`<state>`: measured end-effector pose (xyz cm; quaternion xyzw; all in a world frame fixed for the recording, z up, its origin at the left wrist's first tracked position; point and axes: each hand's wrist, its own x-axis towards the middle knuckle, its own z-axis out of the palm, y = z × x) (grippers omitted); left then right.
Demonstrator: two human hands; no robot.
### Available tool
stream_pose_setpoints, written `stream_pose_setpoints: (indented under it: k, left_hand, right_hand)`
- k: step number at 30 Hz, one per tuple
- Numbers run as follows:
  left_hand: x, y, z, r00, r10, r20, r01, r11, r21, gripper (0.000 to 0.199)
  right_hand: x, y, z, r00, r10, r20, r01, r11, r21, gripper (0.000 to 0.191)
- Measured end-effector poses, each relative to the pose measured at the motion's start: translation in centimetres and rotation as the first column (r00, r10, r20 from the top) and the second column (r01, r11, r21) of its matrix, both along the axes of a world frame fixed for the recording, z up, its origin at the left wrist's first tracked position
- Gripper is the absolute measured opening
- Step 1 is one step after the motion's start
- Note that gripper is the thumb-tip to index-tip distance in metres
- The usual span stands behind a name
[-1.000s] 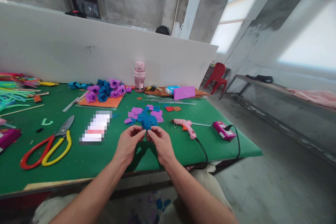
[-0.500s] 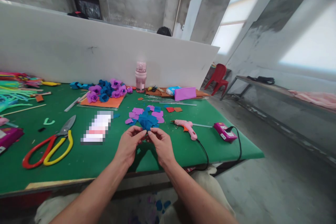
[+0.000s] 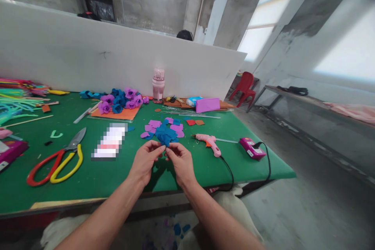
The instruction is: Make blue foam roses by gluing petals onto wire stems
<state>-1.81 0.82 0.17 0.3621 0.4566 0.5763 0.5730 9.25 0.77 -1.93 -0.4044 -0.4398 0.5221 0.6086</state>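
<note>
My left hand (image 3: 146, 160) and my right hand (image 3: 180, 160) meet over the near part of the green table. Both are closed, thumbs and fingertips pinching the lower edge of a blue paper piece (image 3: 166, 143) between them. Its outline merges with the blue paper pieces (image 3: 165, 131) lying just behind, so I cannot tell its full shape. Purple paper pieces (image 3: 177, 129) lie around that pile. To the right of my right hand rests a pink glue gun (image 3: 208, 141) with a glue stick in its back.
Red-and-yellow-handled scissors (image 3: 63, 158) lie at left, near a blurred-out flat object (image 3: 109, 142). Purple and blue paper flowers (image 3: 118, 101) sit on orange sheets. A pink bottle (image 3: 158, 86) stands before the white partition (image 3: 131, 50). A purple box (image 3: 252, 148) with a cord lies at right.
My hands keep their pinch on the blue paper piece, with hardly any finger movement. The whole view has shifted very slightly.
</note>
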Motion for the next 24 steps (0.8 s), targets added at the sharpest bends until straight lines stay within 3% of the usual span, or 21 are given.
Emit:
stream_pose_setpoints:
  k: [4,8,18,24]
  left_hand:
    - [-0.4,0.0,0.6,0.997,-0.066,0.032,0.067,0.997,-0.024,0.028]
    - [-0.8,0.1,0.5,0.992,-0.119,0.049,0.12,0.993,-0.02,0.029]
    - [-1.0,0.1,0.3,0.962,-0.268,0.059,0.267,0.963,0.03,0.016]
    - [-1.0,0.3,0.1,0.976,-0.201,0.088,0.199,0.979,0.031,0.019]
  right_hand:
    - [0.5,0.3,0.5,0.999,-0.01,-0.041,0.009,0.999,-0.035,0.017]
    - [0.6,0.3,1.0,0.99,0.06,-0.13,-0.069,0.995,-0.067,0.017]
    - [0.7,-0.1,1.6,0.973,0.15,-0.175,-0.167,0.982,-0.084,0.02]
    - [0.7,-0.1,1.5,0.988,0.101,-0.119,-0.108,0.992,-0.057,0.019]
